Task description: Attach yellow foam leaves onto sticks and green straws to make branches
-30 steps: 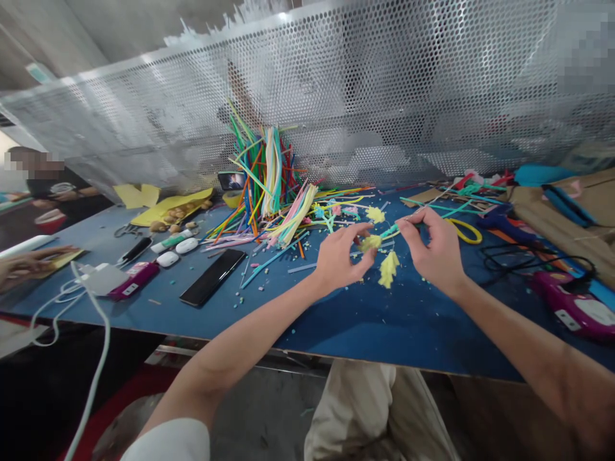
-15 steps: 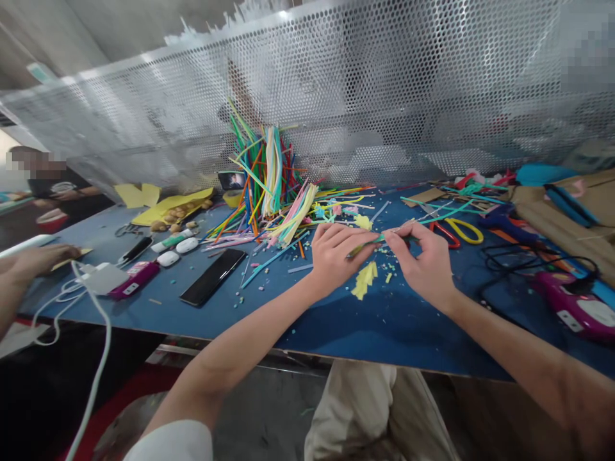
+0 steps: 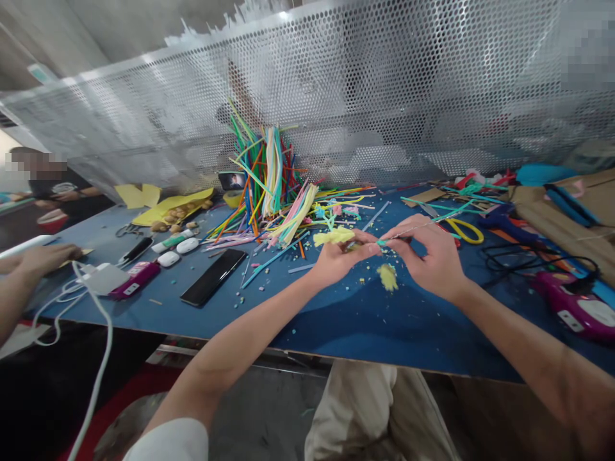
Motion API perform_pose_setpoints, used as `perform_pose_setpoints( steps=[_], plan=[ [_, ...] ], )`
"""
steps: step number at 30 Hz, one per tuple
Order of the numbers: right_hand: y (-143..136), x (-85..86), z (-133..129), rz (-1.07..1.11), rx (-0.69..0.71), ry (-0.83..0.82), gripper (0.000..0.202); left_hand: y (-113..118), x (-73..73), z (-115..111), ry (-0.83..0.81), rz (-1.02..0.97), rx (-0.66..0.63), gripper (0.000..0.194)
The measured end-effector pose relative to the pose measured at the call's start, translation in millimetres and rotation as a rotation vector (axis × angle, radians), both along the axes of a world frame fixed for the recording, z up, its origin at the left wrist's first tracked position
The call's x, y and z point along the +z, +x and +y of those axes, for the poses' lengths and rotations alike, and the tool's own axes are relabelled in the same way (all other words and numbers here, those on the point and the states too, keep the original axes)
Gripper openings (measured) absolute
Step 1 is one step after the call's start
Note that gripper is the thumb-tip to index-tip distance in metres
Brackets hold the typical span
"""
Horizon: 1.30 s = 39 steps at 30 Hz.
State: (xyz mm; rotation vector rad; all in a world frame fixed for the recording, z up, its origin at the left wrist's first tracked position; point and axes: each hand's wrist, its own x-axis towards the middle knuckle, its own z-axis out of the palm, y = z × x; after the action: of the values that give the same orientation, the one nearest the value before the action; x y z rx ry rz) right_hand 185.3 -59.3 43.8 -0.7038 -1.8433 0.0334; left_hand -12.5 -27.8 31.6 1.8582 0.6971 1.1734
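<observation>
My left hand is closed, its thumb and fingers pinching a green stem beside a yellow ruffled flower-like piece. My right hand meets it fingertip to fingertip, pinching a green pipe cleaner at the join. From the right fingers a thin twisted strand and a teal length run up to the right. Below the hands shows a second yellow piece; whether it hangs from the held stem or lies on the table, I cannot tell.
Behind the hands stands a bundle of coloured pipe cleaners against a perforated metal screen. A black phone lies left, yellow-handled scissors right. Cut scraps dot the blue table. Another person's hand is at far left.
The upper yellow piece has shifted left over my left hand, and the lower one has moved right, as the held stem turned. My right hand has moved slightly, covering the red scissor handle.
</observation>
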Motion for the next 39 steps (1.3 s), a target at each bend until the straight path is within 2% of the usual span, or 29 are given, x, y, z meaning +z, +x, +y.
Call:
perform_pose_setpoints(
  steps=[2,4,5,7,11,14,17,20,23,29,34,39],
  plan=[
    [4,3.2,0,-0.026,0.060,0.033,0.009,1,-2.8,-1,-0.367,-0.088,-0.238,0.033],
    [5,4.3,-1,-0.018,0.140,0.027,0.010,2,-5.6,-2,-0.623,-0.162,-0.381,0.037],
    [5,3.9,-2,-0.007,0.173,0.009,0.010,3,-6.5,-2,-0.696,-0.191,-0.412,0.038],
    [4,1.9,-2,0.040,0.186,-0.039,0.009,5,-6.4,-3,-0.742,-0.221,-0.416,0.037],
    [2,-2.4,1,0.229,0.017,-0.179,0.010,6,-1.7,0,-0.572,-0.185,-0.350,0.039],
    [4,-2.9,6,0.316,-0.134,-0.274,0.018,2,1.1,4,-0.325,-0.071,-0.160,0.042],
    [6,-3.0,11,0.363,-0.211,-0.338,0.020,-2,1.4,6,0.058,0.076,0.074,0.039],
    [5,-4.5,12,0.382,-0.231,-0.369,0.023,-4,0.4,5,0.512,0.253,0.238,0.046],
    [-2,-7.8,8,0.345,-0.220,-0.359,0.023,-1,-2.6,3,0.753,0.393,0.358,0.046],
    [-11,-12.2,1,0.203,-0.098,-0.317,0.016,-2,-7.5,8,0.794,0.311,0.468,0.019],
    [-9,-10.2,3,0.155,-0.078,-0.245,0.011,-5,-0.6,10,0.704,0.174,0.380,0.016],
    [-9,-11.5,6,0.226,-0.033,-0.237,0.008,1,4.0,4,0.592,0.049,0.305,0.014]
  ],
)
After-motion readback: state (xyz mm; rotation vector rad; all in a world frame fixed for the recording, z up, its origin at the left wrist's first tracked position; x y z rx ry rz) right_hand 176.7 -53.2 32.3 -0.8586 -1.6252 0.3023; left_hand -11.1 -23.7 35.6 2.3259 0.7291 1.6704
